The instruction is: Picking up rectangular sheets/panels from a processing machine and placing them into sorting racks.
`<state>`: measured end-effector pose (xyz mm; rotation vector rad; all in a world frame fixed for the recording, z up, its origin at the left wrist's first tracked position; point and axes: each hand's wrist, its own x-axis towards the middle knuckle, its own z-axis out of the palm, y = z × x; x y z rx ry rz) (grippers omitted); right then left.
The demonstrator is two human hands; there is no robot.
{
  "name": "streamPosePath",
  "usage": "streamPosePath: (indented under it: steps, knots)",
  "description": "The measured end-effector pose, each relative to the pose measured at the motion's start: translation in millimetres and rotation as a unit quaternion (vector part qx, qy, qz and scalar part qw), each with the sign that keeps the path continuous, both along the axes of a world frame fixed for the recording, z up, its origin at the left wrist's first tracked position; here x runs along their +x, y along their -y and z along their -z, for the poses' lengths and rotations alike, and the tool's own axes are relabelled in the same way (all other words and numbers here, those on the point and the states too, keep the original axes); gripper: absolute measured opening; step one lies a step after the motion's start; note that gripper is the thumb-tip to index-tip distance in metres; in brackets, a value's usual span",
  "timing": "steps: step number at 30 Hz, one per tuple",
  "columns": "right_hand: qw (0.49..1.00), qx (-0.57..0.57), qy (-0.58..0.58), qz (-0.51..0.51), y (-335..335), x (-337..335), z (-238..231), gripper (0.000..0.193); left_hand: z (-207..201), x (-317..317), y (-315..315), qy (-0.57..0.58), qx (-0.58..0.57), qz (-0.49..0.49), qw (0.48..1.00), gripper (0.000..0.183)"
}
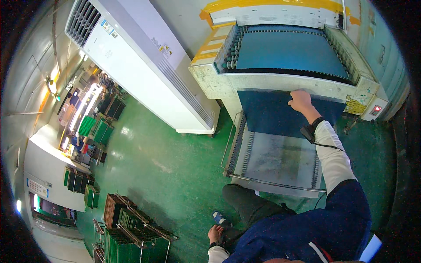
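Observation:
My right hand [301, 101] is closed on the upper edge of a thin dark blue panel [267, 111], fingers and thumb pinching it. The panel stands tilted in front of a roller conveyor machine [280, 80], above a low slotted rack [280, 158] with toothed rails down both sides. Inside the machine, another flat blue panel [285, 52] lies between rows of rollers. Low beside my leg hangs my left hand [215, 234], its fingers loosely curled, with nothing seen in it.
A tall white air-conditioner unit [144, 65] stands left of the machine. On the green floor [162, 162], racks of green and brown boards [131, 232] stand at lower left. A control box [375, 109] with a red display is at the machine's right. Farther left are lit workbenches.

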<state>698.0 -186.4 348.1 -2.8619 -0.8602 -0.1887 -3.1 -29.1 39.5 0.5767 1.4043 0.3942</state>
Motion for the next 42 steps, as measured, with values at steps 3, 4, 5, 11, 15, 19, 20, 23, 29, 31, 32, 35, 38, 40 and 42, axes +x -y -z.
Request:
streamPosePath:
  steps: [3,4,5,11,15,19,20,23,29,31,32,35,38,40,42]
  knots:
    - [1.0,0.021,0.023,-0.001,2,1,4,0.029,1,1,0,-0.001,0.005,-0.011,1.0,0.031]
    - [1.0,0.02,0.024,-0.002,2,1,5,0.029,1,3,0,-0.008,0.003,-0.011,1.0,0.031]
    - [0.999,0.02,0.025,-0.002,3,2,6,0.029,0,5,0,-0.014,0.001,-0.012,1.0,0.031]
    - [0.999,0.025,0.042,-0.011,4,2,9,0.029,3,2,-1,0.002,-0.008,-0.028,1.0,0.032]
    - [0.999,0.03,0.03,-0.008,3,1,7,0.029,8,0,-1,0.004,-0.005,-0.033,0.999,0.033]
    - [1.0,0.022,0.013,-0.006,2,2,7,0.029,9,-3,-4,0.009,-0.013,-0.005,1.0,0.034]
    - [1.0,0.021,0.013,-0.006,2,1,6,0.029,9,-4,-3,0.01,-0.012,-0.002,1.0,0.035]
    - [1.0,0.014,0.012,-0.002,3,1,5,0.03,6,0,-1,0.005,-0.006,0.0,1.0,0.035]
    - [1.0,0.013,0.006,0.002,2,0,4,0.03,3,0,-1,0.003,-0.011,0.003,1.0,0.034]
    - [1.0,0.015,0.009,0.002,2,1,6,0.03,4,0,-1,-0.002,-0.006,0.004,1.0,0.033]
    - [1.0,0.018,0.013,0.0,2,3,8,0.03,4,0,-1,-0.002,-0.003,0.003,1.0,0.033]
    - [1.0,0.021,0.02,-0.004,2,4,10,0.03,4,-1,0,0.005,0.001,-0.005,1.0,0.033]
    - [1.0,0.02,0.02,-0.001,2,4,11,0.03,2,2,1,0.006,0.005,-0.007,1.0,0.033]
    - [1.0,0.017,0.018,-0.001,3,4,11,0.03,-1,4,2,0.002,0.01,-0.003,1.0,0.033]
    - [1.0,0.012,0.016,-0.002,5,4,10,0.03,-3,5,2,-0.003,0.016,0.003,1.0,0.033]
